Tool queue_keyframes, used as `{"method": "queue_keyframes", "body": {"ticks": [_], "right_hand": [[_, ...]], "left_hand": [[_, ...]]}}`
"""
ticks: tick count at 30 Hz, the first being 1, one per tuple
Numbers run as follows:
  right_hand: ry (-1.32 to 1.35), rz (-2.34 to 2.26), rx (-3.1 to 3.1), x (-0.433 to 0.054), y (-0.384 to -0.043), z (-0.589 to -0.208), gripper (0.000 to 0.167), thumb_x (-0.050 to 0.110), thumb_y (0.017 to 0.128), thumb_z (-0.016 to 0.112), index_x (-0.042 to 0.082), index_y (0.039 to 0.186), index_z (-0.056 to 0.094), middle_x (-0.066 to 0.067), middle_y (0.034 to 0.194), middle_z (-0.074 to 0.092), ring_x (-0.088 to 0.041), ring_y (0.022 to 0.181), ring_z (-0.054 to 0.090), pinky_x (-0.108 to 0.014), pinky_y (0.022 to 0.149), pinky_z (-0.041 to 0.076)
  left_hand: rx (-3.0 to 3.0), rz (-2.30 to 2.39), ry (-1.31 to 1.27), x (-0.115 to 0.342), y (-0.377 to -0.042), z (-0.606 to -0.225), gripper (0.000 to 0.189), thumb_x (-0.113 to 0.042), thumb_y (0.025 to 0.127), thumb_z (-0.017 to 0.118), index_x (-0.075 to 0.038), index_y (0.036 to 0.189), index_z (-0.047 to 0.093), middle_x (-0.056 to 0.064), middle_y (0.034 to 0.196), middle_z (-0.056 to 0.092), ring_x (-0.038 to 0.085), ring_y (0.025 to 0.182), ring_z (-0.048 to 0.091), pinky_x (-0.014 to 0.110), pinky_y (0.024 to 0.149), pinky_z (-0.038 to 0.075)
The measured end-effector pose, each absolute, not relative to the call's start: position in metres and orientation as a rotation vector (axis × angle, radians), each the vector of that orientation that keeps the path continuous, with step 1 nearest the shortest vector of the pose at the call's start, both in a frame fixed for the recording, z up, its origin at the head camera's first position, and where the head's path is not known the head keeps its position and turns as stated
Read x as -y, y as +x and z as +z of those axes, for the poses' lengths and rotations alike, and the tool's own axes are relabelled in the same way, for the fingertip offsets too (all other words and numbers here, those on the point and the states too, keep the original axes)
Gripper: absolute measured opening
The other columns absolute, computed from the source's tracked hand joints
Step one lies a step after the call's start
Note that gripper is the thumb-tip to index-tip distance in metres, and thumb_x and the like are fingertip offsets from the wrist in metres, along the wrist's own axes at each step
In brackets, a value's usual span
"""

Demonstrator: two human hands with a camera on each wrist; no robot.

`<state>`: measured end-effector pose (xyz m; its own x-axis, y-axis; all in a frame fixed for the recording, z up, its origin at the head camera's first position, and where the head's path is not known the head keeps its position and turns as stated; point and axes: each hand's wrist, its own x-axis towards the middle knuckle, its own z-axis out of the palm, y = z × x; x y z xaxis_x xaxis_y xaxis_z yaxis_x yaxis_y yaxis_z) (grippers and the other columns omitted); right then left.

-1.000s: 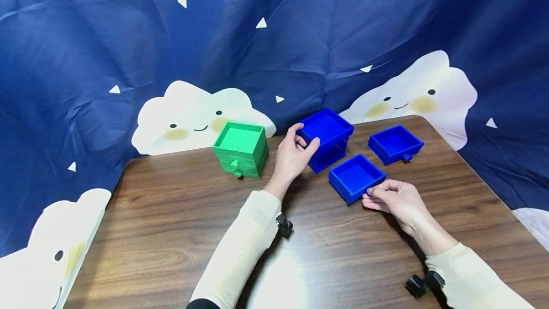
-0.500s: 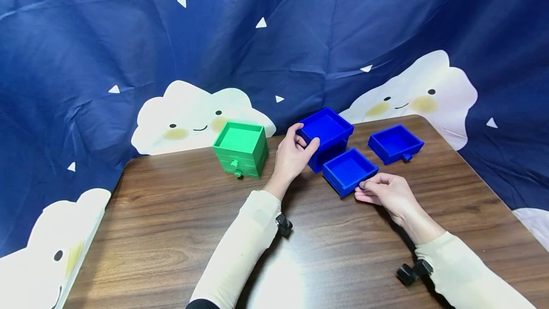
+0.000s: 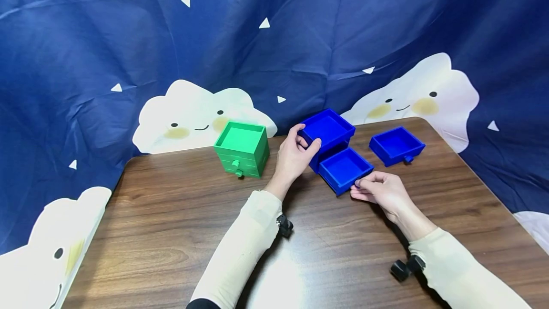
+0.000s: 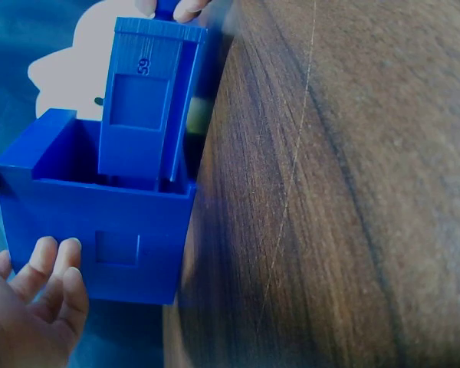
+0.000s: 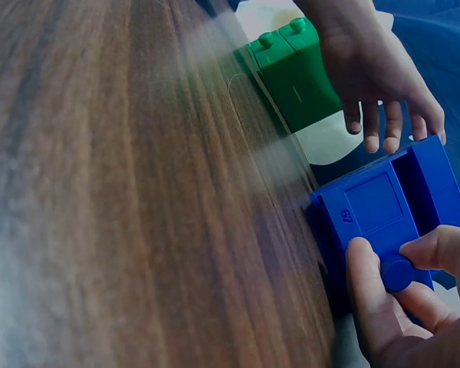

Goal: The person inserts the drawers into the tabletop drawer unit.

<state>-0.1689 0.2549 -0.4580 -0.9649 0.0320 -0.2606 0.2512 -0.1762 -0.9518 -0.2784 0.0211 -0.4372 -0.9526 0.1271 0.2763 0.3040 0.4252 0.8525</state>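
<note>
My left hand [image 3: 293, 159] holds the blue drawer cabinet [image 3: 328, 128] by its upper left part, thumb at the front rim and fingers along the side. In front of the cabinet, my right hand [image 3: 388, 197] pinches the round knob [image 5: 397, 273] of a blue drawer [image 3: 345, 168]. The left wrist view has the drawer's back end inside the cabinet's lower opening, while most of its length sticks out. From the right wrist view, the drawer front faces my fingers, with an open slot above it in the cabinet.
A second blue drawer [image 3: 396, 144] with a knob lies at the right of the wooden table [image 3: 171, 223]. To the left of the cabinet stands a green drawer cabinet [image 3: 240, 139]. A dark blue curtain [image 3: 231, 37] with clouds hangs behind the table edge.
My right hand has moved the blue drawer left and back, from apart on the table into the cabinet's lower opening. My left hand stays on the cabinet.
</note>
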Motion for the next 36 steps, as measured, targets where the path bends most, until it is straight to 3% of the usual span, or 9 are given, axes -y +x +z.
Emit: {"method": "queue_keyframes", "body": {"ticks": [24,32,36], "right_hand": [[0.366,-2.272,-1.902,-0.249,-0.181,-0.464,0.020,-0.011,0.099,0.059,0.000,0.086,0.070,-0.009,0.083,0.077,-0.014,0.081,0.080,-0.032,0.083,0.065],[0.369,-2.273,-1.885,-0.250,-0.185,-0.464,0.009,-0.009,0.101,0.061,-0.015,0.104,0.068,-0.009,0.084,0.079,-0.015,0.082,0.081,-0.032,0.083,0.066],[0.367,-2.267,-1.888,-0.250,-0.188,-0.463,0.006,-0.008,0.101,0.064,-0.012,0.103,0.068,-0.009,0.084,0.079,-0.015,0.082,0.081,-0.032,0.082,0.066]], "left_hand": [[2.496,-1.567,-0.389,-0.021,-0.279,-0.439,0.061,-0.042,0.096,0.076,-0.017,0.149,0.057,0.004,0.096,0.066,0.005,0.075,0.059,0.023,0.072,0.048],[2.508,-1.573,-0.390,-0.021,-0.278,-0.436,0.061,-0.042,0.097,0.076,-0.018,0.149,0.056,0.006,0.098,0.067,0.005,0.076,0.060,0.022,0.073,0.048],[2.504,-1.575,-0.393,-0.021,-0.278,-0.436,0.061,-0.043,0.097,0.076,-0.018,0.149,0.056,0.005,0.097,0.067,0.007,0.077,0.061,0.021,0.072,0.047]]}}
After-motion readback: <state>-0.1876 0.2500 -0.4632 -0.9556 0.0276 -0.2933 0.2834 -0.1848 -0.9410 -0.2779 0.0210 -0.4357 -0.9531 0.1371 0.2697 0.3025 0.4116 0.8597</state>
